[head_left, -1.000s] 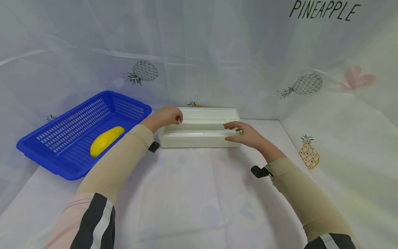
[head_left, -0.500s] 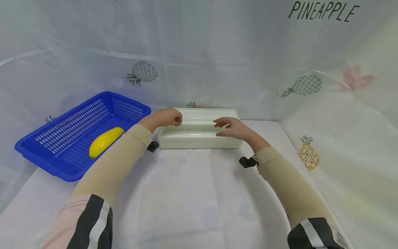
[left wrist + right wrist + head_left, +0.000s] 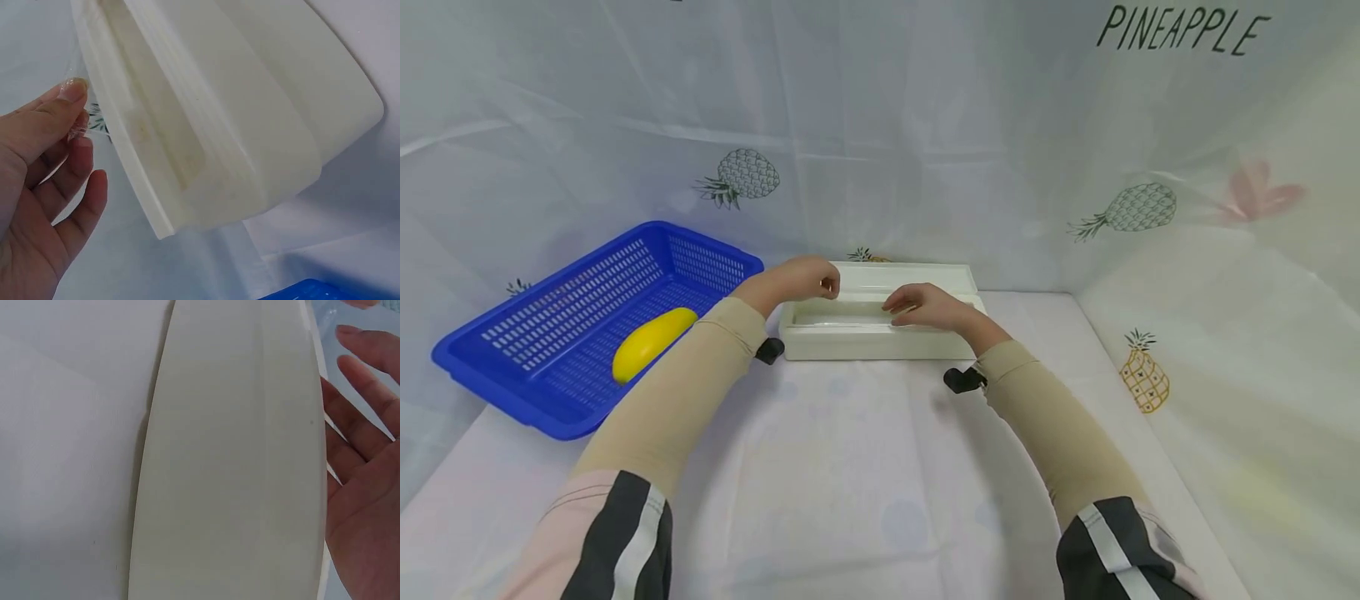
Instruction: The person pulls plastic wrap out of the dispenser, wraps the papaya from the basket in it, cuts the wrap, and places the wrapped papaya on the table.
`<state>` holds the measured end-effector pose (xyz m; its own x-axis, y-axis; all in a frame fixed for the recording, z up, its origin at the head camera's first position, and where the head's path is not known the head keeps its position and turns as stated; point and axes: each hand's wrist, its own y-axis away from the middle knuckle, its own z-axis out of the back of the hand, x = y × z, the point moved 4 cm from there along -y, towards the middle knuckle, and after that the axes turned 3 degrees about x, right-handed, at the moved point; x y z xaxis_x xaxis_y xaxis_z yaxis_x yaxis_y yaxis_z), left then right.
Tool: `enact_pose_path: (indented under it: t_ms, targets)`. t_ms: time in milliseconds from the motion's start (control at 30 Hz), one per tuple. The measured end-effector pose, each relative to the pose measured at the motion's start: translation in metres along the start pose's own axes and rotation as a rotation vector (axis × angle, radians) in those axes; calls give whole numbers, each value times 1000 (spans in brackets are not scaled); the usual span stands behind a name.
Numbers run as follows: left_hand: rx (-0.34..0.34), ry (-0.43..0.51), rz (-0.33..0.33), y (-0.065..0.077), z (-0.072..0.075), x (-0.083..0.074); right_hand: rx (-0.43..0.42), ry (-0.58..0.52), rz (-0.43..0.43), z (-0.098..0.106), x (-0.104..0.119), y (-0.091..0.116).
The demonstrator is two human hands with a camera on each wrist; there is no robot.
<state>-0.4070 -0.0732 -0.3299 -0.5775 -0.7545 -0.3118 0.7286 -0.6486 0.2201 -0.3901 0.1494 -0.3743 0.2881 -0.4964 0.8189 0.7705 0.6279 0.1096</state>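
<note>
A long off-white plastic wrap dispenser box (image 3: 872, 344) stands at the back of the table, its lid (image 3: 917, 273) raised behind it. My left hand (image 3: 797, 279) is at the box's left end. In the left wrist view, its thumb and index finger pinch a wrinkled edge of clear plastic wrap (image 3: 76, 130). My right hand (image 3: 928, 307) hovers over the box's open trough, fingers loosely bent and apart from one another. In the right wrist view, that hand (image 3: 369, 487) is behind the box wall (image 3: 225, 456), and nothing shows in its grasp.
A blue perforated basket (image 3: 550, 333) stands on the left, partly behind my left sleeve. A yellow mango-shaped thing (image 3: 651, 343) lies in it. White cloth (image 3: 835, 467) covers the table, and a patterned curtain (image 3: 925, 192) hangs close behind the box.
My right hand has moved left along the box, from its right end to about its middle. The left hand has stayed nearly in place at the left end.
</note>
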Motion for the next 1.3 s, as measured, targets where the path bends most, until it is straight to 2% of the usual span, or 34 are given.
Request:
enact_pose_path:
  t_ms: [100,333,600,867,1033,1300]
  targets:
    - [-7,10,4,0,2,-2,-1,30,-36,-3,0,-3]
    - [-27,8,-5,-1,4,-1,48,82,-54,-6,2,-4]
    - [-41,24,8,3,6,-1,-77,140,-83,1,-4,-7]
    - [-57,17,32,2,8,1,-193,105,-99,6,-6,-9]
    - [-57,60,34,4,7,2,-201,57,-76,10,1,-9]
    - [-54,85,29,6,5,5,-161,104,-28,15,11,-10]
